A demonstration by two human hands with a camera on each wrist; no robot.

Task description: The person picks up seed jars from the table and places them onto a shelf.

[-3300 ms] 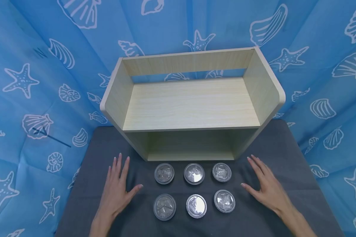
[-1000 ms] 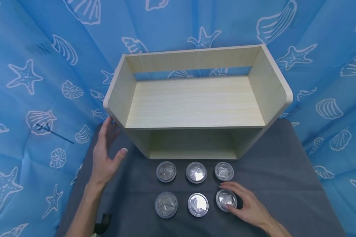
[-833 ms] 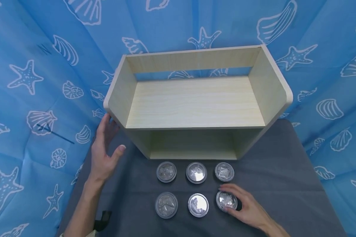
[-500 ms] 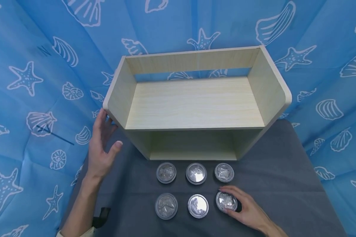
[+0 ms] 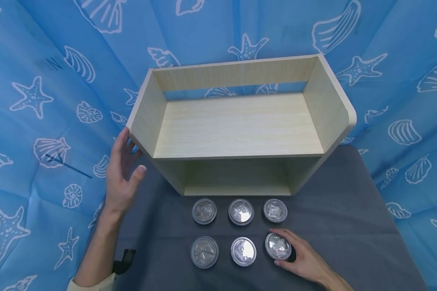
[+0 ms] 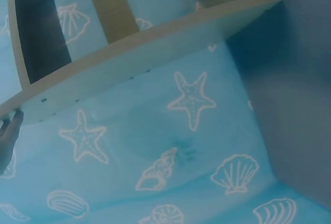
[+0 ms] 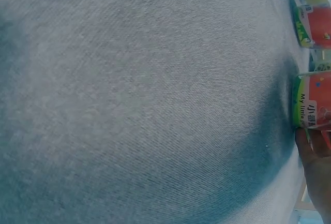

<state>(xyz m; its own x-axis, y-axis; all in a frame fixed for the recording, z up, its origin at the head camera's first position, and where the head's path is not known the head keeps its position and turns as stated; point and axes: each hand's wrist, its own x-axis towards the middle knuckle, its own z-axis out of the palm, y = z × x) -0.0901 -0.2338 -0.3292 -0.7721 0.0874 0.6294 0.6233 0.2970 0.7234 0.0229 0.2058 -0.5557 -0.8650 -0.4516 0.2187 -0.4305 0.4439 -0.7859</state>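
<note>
My right hand curls round a small tub with a clear round lid, at the right of the near row; thumb and fingers lie on opposite sides of its rim. Seen from the right wrist, that tub has a red, green and white printed side, with my fingers against it. My left hand is raised beside the pale wooden shelf unit, fingertips at its left side panel and thumb held apart. In the left wrist view, a fingertip meets the panel's edge.
Beside the held tub, a silver-lidded tub and another tub complete the near row. Three more tubs line up before the unit's lower compartment. A dark grey cloth covers the table; a blue shell-patterned curtain surrounds it.
From resting flat beside the tubs, my left hand has gone up to the shelf unit's left side. My right hand has moved in to the near right tub, which stays in place.
</note>
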